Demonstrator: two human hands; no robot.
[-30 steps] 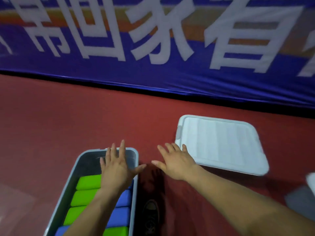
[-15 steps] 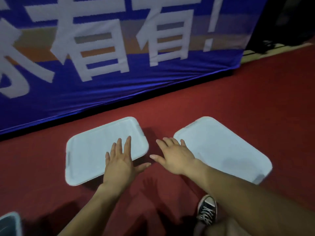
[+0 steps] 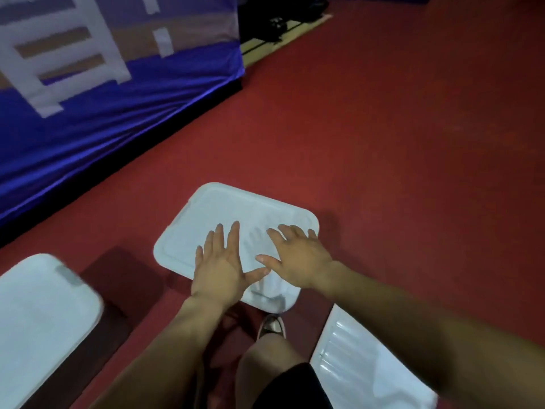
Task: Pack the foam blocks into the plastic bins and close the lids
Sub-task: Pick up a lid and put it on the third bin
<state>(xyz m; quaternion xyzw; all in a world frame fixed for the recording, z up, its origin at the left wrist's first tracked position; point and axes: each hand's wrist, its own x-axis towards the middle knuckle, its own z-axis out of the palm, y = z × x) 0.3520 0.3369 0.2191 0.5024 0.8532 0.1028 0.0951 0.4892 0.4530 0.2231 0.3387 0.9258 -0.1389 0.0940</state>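
Note:
A white plastic lid (image 3: 224,214) lies flat on the red floor in the middle of the head view. My left hand (image 3: 219,268) hovers over its near left part, fingers spread and holding nothing. My right hand (image 3: 298,258) is over its near right part, also spread and empty. A second white lid (image 3: 38,314) lies at the lower left, blurred. A third white lid (image 3: 362,370) lies at the lower right, partly behind my right forearm. No foam blocks and no open bin are in view.
A blue banner (image 3: 88,93) with white characters hangs along the back left, reaching the floor. Dark equipment on a wooden board (image 3: 277,28) sits at the top past the banner's end. My knee and shoe (image 3: 271,326) are below the hands. Red floor (image 3: 413,143) stretches to the right.
The view has swung right: the bin with green and blue blocks left the frame. Both hands, earlier over the floor between two lids, are now over the middle lid. A third lid appeared.

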